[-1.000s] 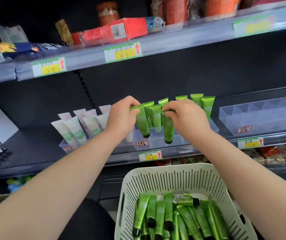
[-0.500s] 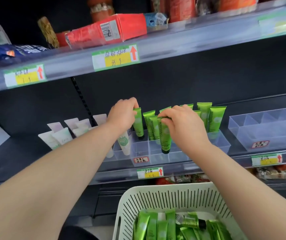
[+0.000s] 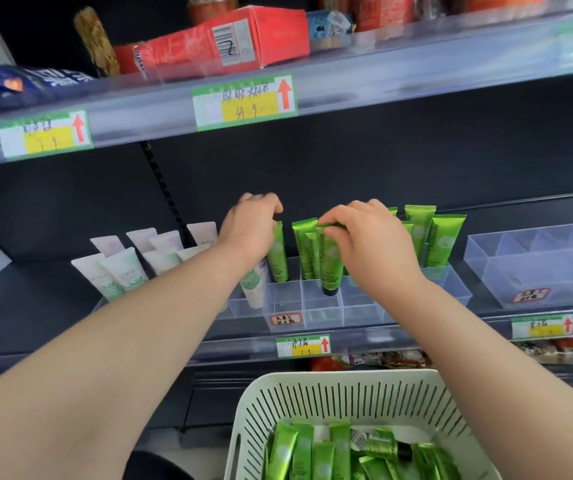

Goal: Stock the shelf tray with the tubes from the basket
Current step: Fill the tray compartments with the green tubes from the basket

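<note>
A clear divided shelf tray (image 3: pixel 319 311) sits on the middle shelf with several green tubes standing cap-down in its back cells. My left hand (image 3: pixel 252 225) pinches the top of one green tube (image 3: pixel 277 252) standing at the tray's left. My right hand (image 3: pixel 364 233) pinches the crimped end of another green tube (image 3: pixel 328 263), whose black cap dips into a middle cell. More green tubes (image 3: pixel 442 242) stand at the right rear. Below, a white slotted basket (image 3: pixel 347 393) holds several green tubes (image 3: pixel 330 452) lying flat.
White and pale tubes (image 3: pixel 122 271) stand in a tray to the left. Another clear tray (image 3: pixel 537 271) with nothing in it sits at the right. An upper shelf carries a red box (image 3: pixel 222 43) and price tags (image 3: pixel 245 102). The tray's front cells hold nothing.
Both hands have lowered their green tubes into the tray cells; the view has tilted up and the basket has dropped lower in frame.
</note>
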Available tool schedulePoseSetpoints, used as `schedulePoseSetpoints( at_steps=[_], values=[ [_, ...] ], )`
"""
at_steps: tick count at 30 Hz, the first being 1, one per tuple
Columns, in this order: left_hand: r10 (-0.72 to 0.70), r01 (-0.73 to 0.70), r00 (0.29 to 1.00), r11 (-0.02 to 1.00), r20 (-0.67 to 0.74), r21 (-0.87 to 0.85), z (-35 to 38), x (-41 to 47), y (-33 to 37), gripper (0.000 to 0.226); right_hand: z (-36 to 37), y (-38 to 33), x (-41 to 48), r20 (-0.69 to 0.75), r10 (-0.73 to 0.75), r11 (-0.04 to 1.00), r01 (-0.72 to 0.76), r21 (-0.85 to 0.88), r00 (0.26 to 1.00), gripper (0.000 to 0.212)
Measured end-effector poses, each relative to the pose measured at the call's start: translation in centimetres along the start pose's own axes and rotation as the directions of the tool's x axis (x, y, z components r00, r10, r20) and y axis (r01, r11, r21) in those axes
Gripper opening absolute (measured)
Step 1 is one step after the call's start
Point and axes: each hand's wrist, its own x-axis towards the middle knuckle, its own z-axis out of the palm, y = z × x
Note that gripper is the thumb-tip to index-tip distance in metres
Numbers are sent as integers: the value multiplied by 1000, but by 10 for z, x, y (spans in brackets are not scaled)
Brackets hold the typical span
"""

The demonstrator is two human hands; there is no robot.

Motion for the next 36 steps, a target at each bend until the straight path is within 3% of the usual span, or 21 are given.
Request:
schedulePoseSetpoints(
  at_steps=[6,10,13,25,36],
  values=[
    [106,-117,988,988,-110,-102,-16,-59,-3,26,10,-19,26,9,2,1000,-2,16,1000,19],
    [300,-299,953,953,-26,58,-15,-100,-22,29,25,-33,47,45,-23,1000,24,-9,999,21],
    [288,-289,957,952,25,106,-16,-112,-36,33,41,-40,58,82,-33,999,36,-39,996,22],
    [245,-244,968,970,-47,18,-11,-118,-48,30,89,-33,50,260,26,982,23,-186,965,23],
    [282,-283,957,959,-64,-15,-11,-119,-32,30,73,-31,39,166,-40,983,68,-168,985,22]
  ],
)
